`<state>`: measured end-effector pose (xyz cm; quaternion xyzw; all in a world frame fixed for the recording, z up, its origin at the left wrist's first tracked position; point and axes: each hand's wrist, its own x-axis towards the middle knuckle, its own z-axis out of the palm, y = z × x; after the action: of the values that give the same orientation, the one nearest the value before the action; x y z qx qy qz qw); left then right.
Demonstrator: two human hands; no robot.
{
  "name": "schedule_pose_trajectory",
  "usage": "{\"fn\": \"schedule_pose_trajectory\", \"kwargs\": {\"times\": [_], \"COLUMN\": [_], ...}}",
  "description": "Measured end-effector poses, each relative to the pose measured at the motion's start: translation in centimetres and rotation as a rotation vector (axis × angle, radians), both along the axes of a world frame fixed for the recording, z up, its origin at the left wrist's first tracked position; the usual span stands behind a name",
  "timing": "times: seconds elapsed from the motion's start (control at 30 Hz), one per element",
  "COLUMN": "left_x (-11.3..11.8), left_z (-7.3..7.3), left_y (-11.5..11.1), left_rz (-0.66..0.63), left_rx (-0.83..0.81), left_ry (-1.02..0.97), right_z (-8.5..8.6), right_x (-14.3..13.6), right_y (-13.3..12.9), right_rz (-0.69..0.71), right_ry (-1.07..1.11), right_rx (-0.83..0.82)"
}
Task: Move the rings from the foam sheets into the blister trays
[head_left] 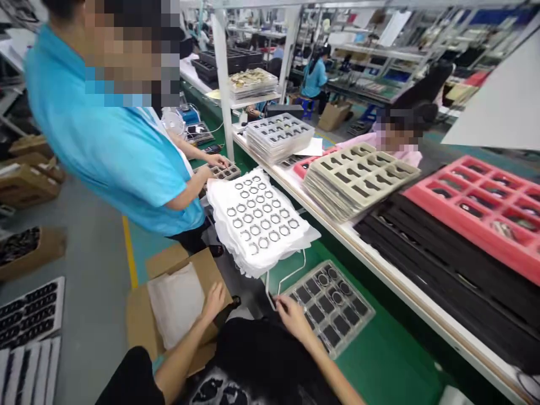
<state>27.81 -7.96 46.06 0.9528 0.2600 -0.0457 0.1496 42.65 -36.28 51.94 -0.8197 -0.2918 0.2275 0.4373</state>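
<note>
My left hand is over the right side of an open cardboard box, its fingers loosely bent with nothing visible in them. White sheets lie in that box. My right hand is closed, thumb and finger together at a small dark thing that I cannot make out, beside a bent white wire frame. Just right of it, a clear compartment tray holds several round rings on the green bench. Ahead, a stack of white sheets carries rows of dark ring-shaped parts.
A co-worker in a blue shirt stands at the left, hands at a small tray. Along the white shelf are beige trays, clear trays and a pink tray. Another person sits beyond.
</note>
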Motion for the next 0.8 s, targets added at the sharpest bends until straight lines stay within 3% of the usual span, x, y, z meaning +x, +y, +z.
{"fn": "schedule_pose_trajectory", "kwargs": {"times": [0.07, 0.13, 0.2, 0.27, 0.4, 0.63, 0.8], "left_x": [4.4, 8.6, 11.9, 13.9, 14.0, 11.8, 14.1], "left_z": [3.9, 7.7, 10.8, 12.7, 13.1, 12.0, 13.1], "left_y": [0.5, 1.2, 2.3, 3.6, 6.3, 8.2, 7.7], "left_rz": [-0.006, -0.111, -0.289, -0.406, -0.541, -0.691, -0.557], "left_rx": [0.031, 0.106, 0.194, 0.268, 0.305, 0.194, 0.174], "left_ry": [-0.220, -0.373, -0.352, -0.260, -0.134, 0.008, -0.200], "right_z": [2.6, 5.1, 6.9, 7.8, 7.4, 6.3, 6.8], "right_x": [2.8, 5.3, 7.2, 8.2, 8.2, 7.5, 7.2], "right_y": [1.8, 4.8, 8.3, 11.4, 14.6, 15.1, 15.0], "right_rz": [0.014, 0.064, 0.107, 0.190, 0.265, 0.259, 0.192], "right_ry": [-0.139, -0.258, -0.381, -0.472, -0.532, -0.479, -0.423], "right_rx": [-0.091, -0.167, -0.245, -0.342, -0.477, -0.439, -0.406]}}
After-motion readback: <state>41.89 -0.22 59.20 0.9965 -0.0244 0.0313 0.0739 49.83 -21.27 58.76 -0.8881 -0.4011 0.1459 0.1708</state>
